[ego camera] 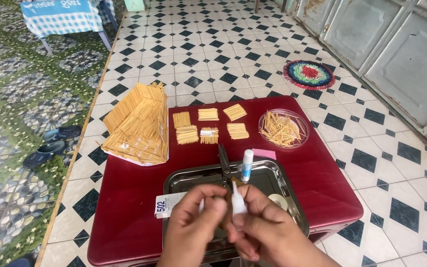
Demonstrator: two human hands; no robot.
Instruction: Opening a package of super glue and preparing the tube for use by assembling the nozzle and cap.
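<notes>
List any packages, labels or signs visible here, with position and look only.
Glue box: small white carton with blue print, on the red table, against the steel tray's left edge.
Glue bottle: upright at the tray's back rim, white, blue label and cap.
Blue checked cloth: top left, white handwriting along its upper edge.

Both hands meet over a steel tray [184,179] on the red worktop [129,198]. The right hand [268,225] pinches a small white glue tube [236,200], nozzle up; the left hand [191,222] closes beside it. Just beyond the hands stand a glue bottle [247,165] and scissors [224,160]; farther off lie toothpick bundles [208,126].
</notes>
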